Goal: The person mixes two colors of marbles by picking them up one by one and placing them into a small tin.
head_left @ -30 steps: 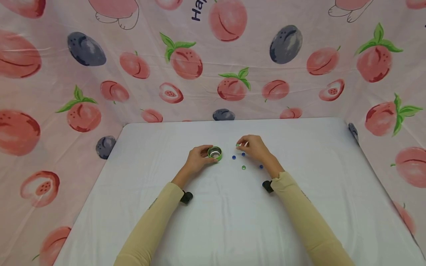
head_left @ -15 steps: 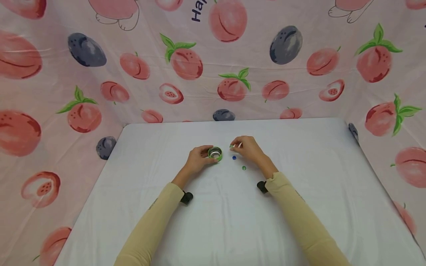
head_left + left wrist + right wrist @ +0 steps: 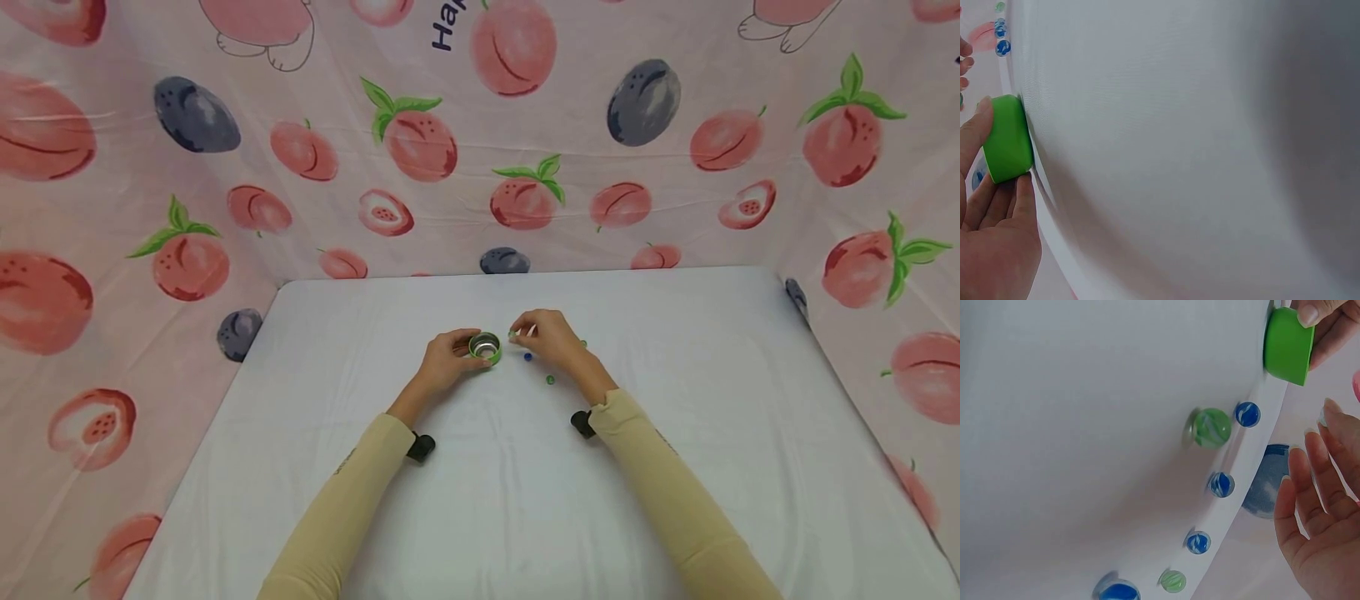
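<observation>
Around the side of a small green bowl (image 3: 495, 359) with a shiny metal inside, my left hand (image 3: 444, 360) curls thumb and fingers. In the left wrist view the bowl (image 3: 1009, 139) shows its plain green outer wall. Just right of it, my right hand (image 3: 551, 337) pinches a green marble (image 3: 512, 334) between thumb and fingertips. Below that hand lie a blue marble (image 3: 528, 357) and a green marble (image 3: 551, 379). The right wrist view shows a large-looking green marble (image 3: 1212, 428) and a blue marble (image 3: 1247, 414) near the bowl (image 3: 1286, 347).
More blue marbles (image 3: 1222, 484) and a pale green marble (image 3: 1173, 581) are scattered on the white tabletop (image 3: 480, 500). Another green marble (image 3: 584, 343) peeks out beyond my right wrist. A fruit-print cloth (image 3: 570, 108) hangs behind the table and along both sides.
My right hand has moved left toward the bowl with the green marble pinched, covering some blue marbles in the head view and uncovering a green one behind the wrist. My left hand stays put.
</observation>
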Motion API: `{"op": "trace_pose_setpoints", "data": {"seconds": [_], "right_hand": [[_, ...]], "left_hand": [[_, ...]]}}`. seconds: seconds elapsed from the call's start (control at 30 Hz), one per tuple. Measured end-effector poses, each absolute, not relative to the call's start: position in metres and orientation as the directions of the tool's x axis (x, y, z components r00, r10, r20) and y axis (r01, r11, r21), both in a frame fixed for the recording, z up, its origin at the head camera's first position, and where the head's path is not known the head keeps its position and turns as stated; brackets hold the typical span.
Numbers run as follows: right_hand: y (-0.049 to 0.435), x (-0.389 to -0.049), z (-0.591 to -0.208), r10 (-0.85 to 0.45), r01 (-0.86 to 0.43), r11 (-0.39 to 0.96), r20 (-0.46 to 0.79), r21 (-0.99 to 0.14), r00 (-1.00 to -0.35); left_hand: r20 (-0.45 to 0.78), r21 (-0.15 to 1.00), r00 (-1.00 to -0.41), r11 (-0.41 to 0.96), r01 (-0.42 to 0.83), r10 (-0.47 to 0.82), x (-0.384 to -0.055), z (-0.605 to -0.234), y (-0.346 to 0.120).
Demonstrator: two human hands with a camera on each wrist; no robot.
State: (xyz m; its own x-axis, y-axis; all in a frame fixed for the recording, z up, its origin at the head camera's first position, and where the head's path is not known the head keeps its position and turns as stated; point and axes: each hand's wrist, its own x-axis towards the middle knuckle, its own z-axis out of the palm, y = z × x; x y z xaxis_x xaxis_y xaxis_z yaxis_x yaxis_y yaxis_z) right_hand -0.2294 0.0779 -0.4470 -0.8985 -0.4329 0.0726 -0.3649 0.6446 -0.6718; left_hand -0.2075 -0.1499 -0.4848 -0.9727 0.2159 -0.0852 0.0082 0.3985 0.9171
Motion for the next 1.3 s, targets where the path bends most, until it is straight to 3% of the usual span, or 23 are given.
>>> {"op": "trace_pose_setpoints", "data": {"seconds": [1.3], "right_hand": [[0.055,-0.228,-0.461,-0.438,-0.321,0.616,0.027,-0.719,-0.899]], "left_hand": [[-0.053,0.926,-0.971,0.375,0.04,0.232,-0.207,-0.487,-0.151]]}}
